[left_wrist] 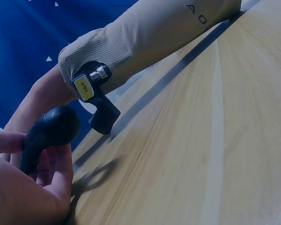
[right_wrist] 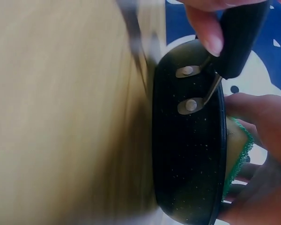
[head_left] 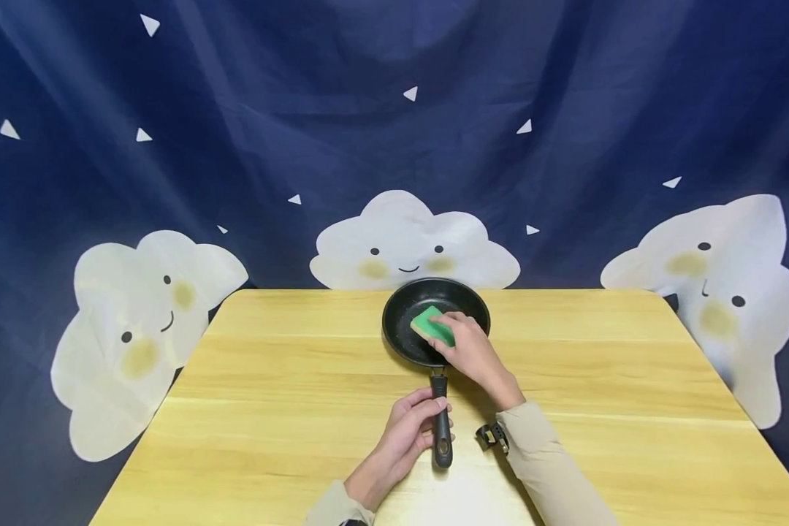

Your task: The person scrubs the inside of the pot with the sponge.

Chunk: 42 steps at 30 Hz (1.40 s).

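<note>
A black frying pan (head_left: 404,343) lies on the wooden table with its handle (head_left: 441,438) toward me. My left hand (head_left: 408,431) grips that handle, thumb on top and fingers curled beneath it; the handle's rounded end (left_wrist: 61,124) shows in the left wrist view. Inside the pan my right hand (head_left: 470,347) holds a sponge (head_left: 427,321) with a green top and a yellowish underside, fingers around its right part. In the right wrist view, the pan's outer wall (right_wrist: 187,150) hides much of the sponge (right_wrist: 236,154).
The light wooden table (head_left: 269,409) spreads to both sides of the pan. Behind it hangs a dark blue curtain (head_left: 342,131) with white clouds and triangles. A black wrist mount (head_left: 493,437) juts from the right sleeve (head_left: 546,453).
</note>
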Tool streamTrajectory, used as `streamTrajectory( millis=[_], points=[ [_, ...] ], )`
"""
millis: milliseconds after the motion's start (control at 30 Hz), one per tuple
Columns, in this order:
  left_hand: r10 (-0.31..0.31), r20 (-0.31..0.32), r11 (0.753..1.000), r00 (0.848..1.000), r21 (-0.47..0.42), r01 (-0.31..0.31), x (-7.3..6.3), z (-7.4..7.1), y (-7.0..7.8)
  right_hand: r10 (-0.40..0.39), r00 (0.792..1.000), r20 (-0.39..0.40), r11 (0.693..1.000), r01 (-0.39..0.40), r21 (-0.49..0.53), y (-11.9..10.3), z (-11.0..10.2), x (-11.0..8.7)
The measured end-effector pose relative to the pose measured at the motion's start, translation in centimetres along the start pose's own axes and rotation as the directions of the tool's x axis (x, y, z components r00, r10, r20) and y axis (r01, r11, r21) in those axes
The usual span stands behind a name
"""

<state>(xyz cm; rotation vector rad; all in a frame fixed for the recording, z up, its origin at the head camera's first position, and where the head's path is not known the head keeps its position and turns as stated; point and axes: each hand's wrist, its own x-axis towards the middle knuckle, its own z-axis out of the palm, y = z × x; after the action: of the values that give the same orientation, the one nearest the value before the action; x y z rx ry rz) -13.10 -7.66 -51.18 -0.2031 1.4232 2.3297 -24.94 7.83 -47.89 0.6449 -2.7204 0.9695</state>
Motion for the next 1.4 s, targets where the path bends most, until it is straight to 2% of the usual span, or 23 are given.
streamTrajectory(
  millis=[200, 533, 800, 1000, 1400],
  points=[
    [0.004, 0.006, 1.000, 1.000, 0.010, -0.004, -0.1, 0.0, 0.1, -0.026, 0.999, 0.035, 0.999, 0.027, -0.020, 0.1, 0.4, -0.1],
    [-0.003, 0.000, 1.000, 1.000, 0.001, 0.003, -0.2, 0.1, 0.0, -0.012, 0.994, 0.105, 1.000, 0.013, -0.010, -0.1, 0.4, -0.6],
    [-0.002, -0.009, 1.000, 1.000, -0.005, 0.002, -0.2, 0.0, -0.1, -0.050, 0.982, 0.183, 0.997, 0.037, 0.070, -0.6, 0.0, -0.5],
    [-0.001, 0.003, 1.000, 1.000, -0.008, 0.001, -0.1, 0.0, 0.0, -0.046, 0.972, 0.230, 0.994, 0.020, 0.111, -1.1, -0.4, -0.4],
    [0.002, 0.012, 1.000, 1.000, 0.010, -0.003, 0.0, 0.0, 0.1, -0.015, 0.966, 0.257, 0.982, -0.033, 0.184, -1.6, -0.3, -0.3]
  ],
)
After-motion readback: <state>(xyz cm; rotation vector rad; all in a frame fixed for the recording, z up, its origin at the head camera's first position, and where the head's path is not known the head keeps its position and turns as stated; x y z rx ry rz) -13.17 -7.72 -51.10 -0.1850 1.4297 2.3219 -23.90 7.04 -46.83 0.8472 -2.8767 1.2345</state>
